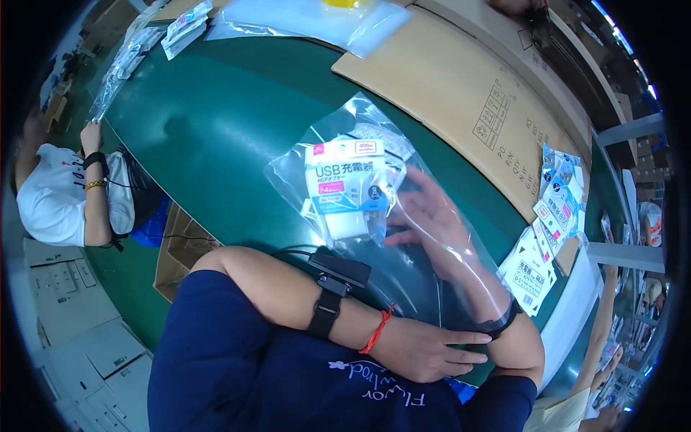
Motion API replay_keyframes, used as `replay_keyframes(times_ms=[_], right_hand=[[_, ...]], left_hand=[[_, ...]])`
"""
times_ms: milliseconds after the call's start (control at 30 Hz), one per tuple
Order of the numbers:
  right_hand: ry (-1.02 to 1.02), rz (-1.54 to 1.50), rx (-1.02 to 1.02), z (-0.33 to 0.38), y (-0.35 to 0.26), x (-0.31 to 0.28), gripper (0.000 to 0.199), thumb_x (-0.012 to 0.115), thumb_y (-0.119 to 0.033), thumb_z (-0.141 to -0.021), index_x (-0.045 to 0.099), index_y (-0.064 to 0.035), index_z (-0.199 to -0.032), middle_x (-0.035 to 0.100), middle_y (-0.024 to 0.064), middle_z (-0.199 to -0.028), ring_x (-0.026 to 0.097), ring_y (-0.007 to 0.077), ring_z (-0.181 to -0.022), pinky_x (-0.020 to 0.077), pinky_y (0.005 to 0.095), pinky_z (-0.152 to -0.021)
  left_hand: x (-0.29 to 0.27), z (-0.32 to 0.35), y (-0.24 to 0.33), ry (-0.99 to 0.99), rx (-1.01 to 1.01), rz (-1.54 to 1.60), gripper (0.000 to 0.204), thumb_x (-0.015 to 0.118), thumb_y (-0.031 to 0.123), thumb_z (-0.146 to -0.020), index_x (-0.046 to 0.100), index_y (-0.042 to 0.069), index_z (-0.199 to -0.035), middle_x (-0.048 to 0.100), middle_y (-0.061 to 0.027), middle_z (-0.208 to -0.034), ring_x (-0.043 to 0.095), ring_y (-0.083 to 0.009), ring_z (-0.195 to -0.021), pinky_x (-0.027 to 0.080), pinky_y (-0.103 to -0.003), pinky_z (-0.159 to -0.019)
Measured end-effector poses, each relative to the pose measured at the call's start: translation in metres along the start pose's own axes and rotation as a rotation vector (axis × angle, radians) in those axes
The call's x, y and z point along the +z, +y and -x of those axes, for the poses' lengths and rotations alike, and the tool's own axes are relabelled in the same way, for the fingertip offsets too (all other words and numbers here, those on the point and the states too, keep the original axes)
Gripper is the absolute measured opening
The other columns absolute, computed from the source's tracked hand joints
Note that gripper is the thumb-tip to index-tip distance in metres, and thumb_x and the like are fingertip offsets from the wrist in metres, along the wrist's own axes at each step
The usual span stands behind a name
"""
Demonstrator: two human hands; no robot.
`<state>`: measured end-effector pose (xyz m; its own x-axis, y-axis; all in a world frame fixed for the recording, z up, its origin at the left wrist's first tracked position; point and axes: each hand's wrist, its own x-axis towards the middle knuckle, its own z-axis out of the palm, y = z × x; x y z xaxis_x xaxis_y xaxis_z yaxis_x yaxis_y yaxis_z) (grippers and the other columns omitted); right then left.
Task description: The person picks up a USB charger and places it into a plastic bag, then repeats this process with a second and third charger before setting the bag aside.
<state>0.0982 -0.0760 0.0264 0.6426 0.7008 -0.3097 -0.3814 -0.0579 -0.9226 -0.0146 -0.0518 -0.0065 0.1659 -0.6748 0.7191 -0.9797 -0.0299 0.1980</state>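
A large clear plastic bag [461, 288] is drawn over my right forearm, with several white and blue charger packs [347, 180] in its far end. Through the film I see my right hand [432, 223] inside the bag, fingers spread and open beside the packs. My left hand [425, 353] crosses in front of my body, and its fingertips grip the bag's near edge by my right forearm; its thumb is hidden. A red string bracelet [378, 330] and a black strapped device [338, 273] are on my left arm.
Brown cardboard [446, 93] covers the far right of the green table [230, 122]. More packs [558, 201] and a printed white sheet [529, 273] lie at the right. Clear bags [309, 25] are at the back. A co-worker [65, 187] stands at left near an open carton [180, 248].
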Motion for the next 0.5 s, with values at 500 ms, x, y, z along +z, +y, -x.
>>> replay_keyframes(times_ms=[500], right_hand=[[-0.110,0.420,0.245,-0.025,-0.017,0.011,0.031,0.061,-0.029,-0.091,0.055,0.0016,-0.089,0.061,0.0087,-0.076,0.062,0.0133,-0.062,0.0486,0.0227,-0.052]], left_hand=[[-0.004,0.008,-0.005,-0.038,-0.035,0.051,0.016,0.056,0.014,-0.081,0.066,0.003,-0.074,0.059,-0.0153,-0.116,0.043,-0.0337,-0.127,0.022,-0.057,-0.113]])
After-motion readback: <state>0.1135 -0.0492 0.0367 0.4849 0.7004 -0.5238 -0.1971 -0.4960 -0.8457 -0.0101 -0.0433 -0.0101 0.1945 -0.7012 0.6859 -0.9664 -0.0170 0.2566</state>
